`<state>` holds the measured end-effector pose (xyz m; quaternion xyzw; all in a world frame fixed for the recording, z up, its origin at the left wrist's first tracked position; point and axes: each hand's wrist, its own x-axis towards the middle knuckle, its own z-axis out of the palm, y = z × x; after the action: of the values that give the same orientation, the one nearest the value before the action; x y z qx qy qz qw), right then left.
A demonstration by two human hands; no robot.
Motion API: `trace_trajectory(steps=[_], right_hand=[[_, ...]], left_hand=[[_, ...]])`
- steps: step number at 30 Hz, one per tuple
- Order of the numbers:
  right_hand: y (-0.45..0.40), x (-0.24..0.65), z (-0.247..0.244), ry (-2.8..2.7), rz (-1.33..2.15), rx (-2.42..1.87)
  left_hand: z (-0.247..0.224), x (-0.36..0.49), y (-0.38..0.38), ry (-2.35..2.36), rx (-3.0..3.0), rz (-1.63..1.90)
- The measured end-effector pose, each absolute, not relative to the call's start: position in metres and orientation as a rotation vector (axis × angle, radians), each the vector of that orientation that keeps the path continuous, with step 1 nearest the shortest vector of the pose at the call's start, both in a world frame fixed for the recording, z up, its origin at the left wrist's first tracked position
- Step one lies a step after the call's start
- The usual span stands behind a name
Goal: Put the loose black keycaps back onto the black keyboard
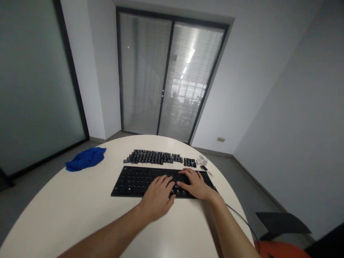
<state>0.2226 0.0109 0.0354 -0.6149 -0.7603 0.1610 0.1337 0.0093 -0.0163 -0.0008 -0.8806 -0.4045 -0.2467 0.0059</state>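
A black keyboard base (129, 182) lies on the table, with many of its keycaps off. My left hand (158, 196) rests over its lower middle, fingers stretched forward and thumb apart. Right of it, my right hand (196, 183) lies on the keyboard with fingers spread and the thumb toward the left hand. Neither hand shows anything held, though the spots under the fingertips are hidden. Loose black keycaps (150, 157) stand in rows just behind the keyboard, with smaller groups (189, 162) to the right.
A crumpled blue cloth (86, 158) lies at the table's left edge. White crumpled tissue (202, 160) and a small black-and-metal tool (204, 168) sit at the right. A black cable (242, 217) runs off the right edge of the round table (67, 208), near a chair armrest (283, 223).
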Motion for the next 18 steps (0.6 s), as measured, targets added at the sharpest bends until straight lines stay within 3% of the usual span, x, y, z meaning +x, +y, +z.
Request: trace_trajectory(steps=[18], right_hand=[[0.0106, 0.2225, 0.0372, -2.210, 0.486, -1.800]], left_hand=[[0.0045, 0.0008, -0.0065, -1.769, -2.403, -0.661]])
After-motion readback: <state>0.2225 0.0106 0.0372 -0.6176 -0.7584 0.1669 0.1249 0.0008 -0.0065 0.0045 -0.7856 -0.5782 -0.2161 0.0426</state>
